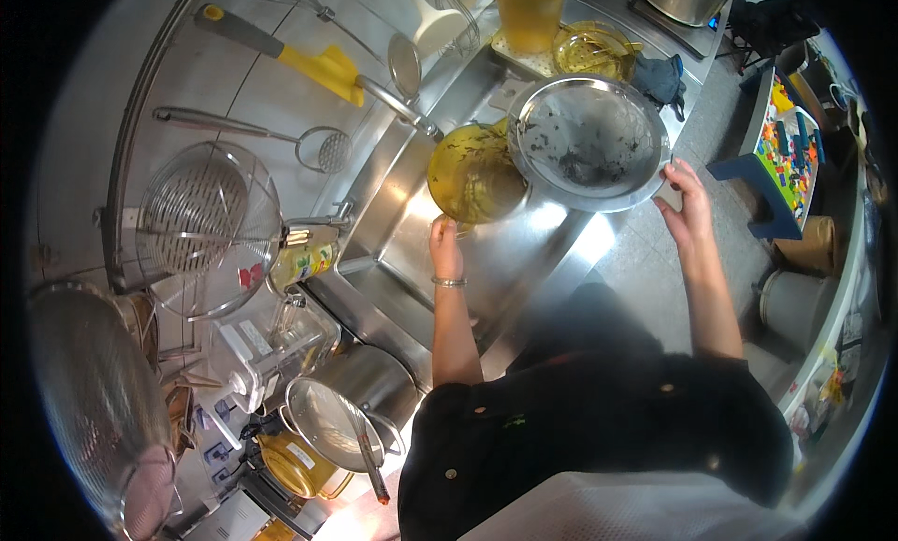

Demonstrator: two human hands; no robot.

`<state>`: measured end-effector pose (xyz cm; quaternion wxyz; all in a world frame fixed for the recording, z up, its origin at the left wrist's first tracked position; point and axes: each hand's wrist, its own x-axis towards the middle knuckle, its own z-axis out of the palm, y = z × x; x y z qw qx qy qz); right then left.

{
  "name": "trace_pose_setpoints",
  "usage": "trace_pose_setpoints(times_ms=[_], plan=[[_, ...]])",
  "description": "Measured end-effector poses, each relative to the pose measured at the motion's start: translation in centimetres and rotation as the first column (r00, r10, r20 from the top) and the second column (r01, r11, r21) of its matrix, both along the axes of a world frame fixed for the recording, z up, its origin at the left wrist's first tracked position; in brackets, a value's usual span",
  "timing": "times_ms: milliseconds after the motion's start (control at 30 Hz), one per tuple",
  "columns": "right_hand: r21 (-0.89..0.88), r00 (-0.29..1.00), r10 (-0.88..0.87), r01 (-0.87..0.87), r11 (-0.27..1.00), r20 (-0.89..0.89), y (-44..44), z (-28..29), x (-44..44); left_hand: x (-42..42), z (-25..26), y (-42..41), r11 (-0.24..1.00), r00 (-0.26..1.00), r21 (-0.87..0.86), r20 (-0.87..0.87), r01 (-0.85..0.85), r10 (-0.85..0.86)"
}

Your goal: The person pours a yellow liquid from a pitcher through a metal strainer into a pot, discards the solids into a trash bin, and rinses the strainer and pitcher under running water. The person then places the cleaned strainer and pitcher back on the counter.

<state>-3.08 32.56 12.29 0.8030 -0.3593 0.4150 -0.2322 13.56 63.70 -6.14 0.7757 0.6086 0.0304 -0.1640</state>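
My left hand grips the handle of a see-through yellow pitcher, tilted so that its open mouth faces up towards me. Dark, leaf-like scraps cling to its inner wall. With thumb and fingers, my right hand holds the near right rim of a round metal strainer. More dark scraps lie scattered inside the strainer, thickest near its lower middle. The strainer overlaps the pitcher's right side in view; whether the two touch I cannot tell. Both are over the stainless steel sink.
A faucet reaches over the sink from the wall. Beyond stand an amber pitcher and a yellow glass bowl, beside a dark cloth. Whisks and a wire skimmer hang left. A stockpot stands at lower left.
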Motion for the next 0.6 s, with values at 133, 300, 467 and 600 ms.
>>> trace_pose_setpoints(times_ms=[133,300,467,600], plan=[[0.048,0.993,0.113,-0.111,0.993,-0.041,-1.7,-0.9,0.8,3.5,1.1,0.4,0.914,0.949,0.403,0.302,-0.044,-0.087],[0.042,0.998,0.051,-0.05,0.998,-0.039,-2.2,0.5,2.1,14.5,6.7,-3.1,0.802,0.87,0.593,0.354,0.074,-0.342],[0.043,0.996,0.045,-0.042,0.998,-0.073,-2.8,0.3,2.3,22.5,5.0,-7.5,0.783,0.872,0.589,0.26,0.198,-0.415],[0.015,0.995,0.048,-0.047,0.999,-0.082,-3.3,0.0,1.9,22.9,2.9,-9.1,0.816,0.784,0.54,0.408,0.206,-0.468]])
